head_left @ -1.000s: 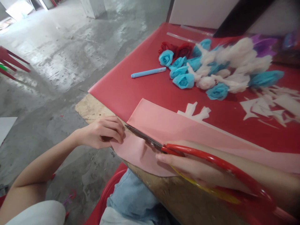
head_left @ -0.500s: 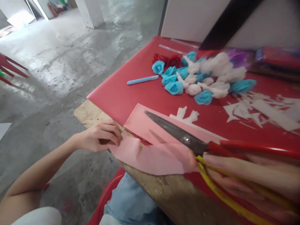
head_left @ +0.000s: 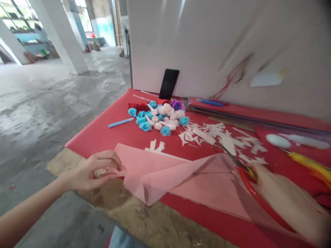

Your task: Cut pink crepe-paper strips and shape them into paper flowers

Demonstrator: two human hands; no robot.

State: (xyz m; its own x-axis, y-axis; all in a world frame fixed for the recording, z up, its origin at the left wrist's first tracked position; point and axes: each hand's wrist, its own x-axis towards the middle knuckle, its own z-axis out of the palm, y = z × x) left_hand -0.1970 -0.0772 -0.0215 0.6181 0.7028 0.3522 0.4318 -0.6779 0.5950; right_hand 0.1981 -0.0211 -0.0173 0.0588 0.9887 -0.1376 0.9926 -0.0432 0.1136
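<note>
My left hand pinches the left end of a pink crepe paper sheet between thumb and fingers, near the table's front edge. The sheet is creased and folded over on itself, lying on more pink paper. On the right, my right hand is closed around scissors with red and yellow handles. Their dark blades point up and left, over the paper's right end, which lifts beside that hand. Whether those fingers also hold the paper, I cannot tell.
Blue, white, red and purple paper flowers lie behind the pink paper on the red table cover. White scraps, a light blue pen and a yellow-handled tool lie around. A black phone leans on the white wall.
My view has swung up and right. My right hand has moved with the scissors to the paper's right end, and the pink sheet is stretched out longer. My left hand still pinches its left end.
</note>
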